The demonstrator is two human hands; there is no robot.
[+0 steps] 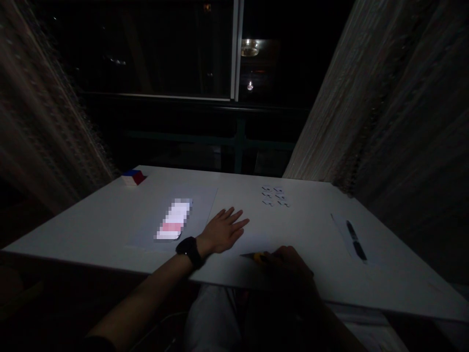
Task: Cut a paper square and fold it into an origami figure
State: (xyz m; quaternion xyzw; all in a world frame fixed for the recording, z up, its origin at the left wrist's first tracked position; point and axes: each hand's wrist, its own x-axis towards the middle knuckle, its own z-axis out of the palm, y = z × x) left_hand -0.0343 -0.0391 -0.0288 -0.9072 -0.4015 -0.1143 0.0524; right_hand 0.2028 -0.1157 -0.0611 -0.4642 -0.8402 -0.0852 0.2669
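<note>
Two hands (224,231), one tool (259,256), six pieces (280,197); one phone (173,219), one cube (132,177)

You are wearing a black watch (189,251) on a dark band, just above your bare left hand (224,231). A dark sleeve (99,344) is stopping short of your uncovered forearm (146,294), and you are wearing pale greyish trousers (210,318).

Your view is very dim; the pixelated phone screen (173,220), left of centre, glows brightest. Small lamps (250,47) shine at upper centre. Your right hand (293,264), lower centre, is in deep shadow; the side curtains (331,93) look stretched.
</note>
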